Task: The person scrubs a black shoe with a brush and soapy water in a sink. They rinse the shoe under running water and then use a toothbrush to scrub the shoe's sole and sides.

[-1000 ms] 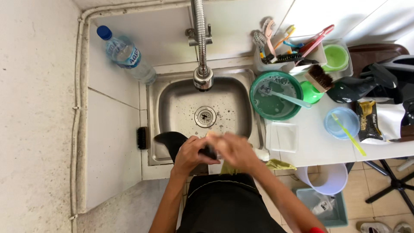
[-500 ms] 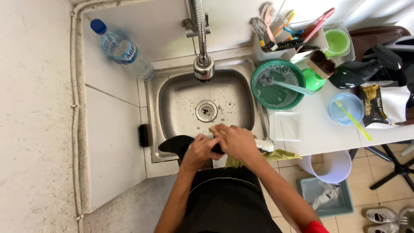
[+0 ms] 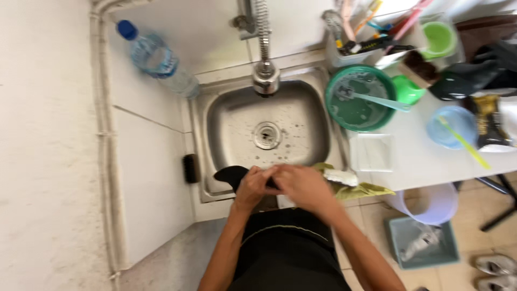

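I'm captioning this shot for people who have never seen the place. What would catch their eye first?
Two hands, the left hand and right hand, meet over a black cloth at the near edge of a steel sink. Right of the sink stands a green bowl with a pale spoon inside; a water bottle lies at the upper left.

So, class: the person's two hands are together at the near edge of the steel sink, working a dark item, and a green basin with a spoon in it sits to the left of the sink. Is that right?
Not quite. The head view shows the green basin with its spoon to the right of the sink, on the white counter. The rest holds: left hand and right hand meet at the near edge on the dark item.
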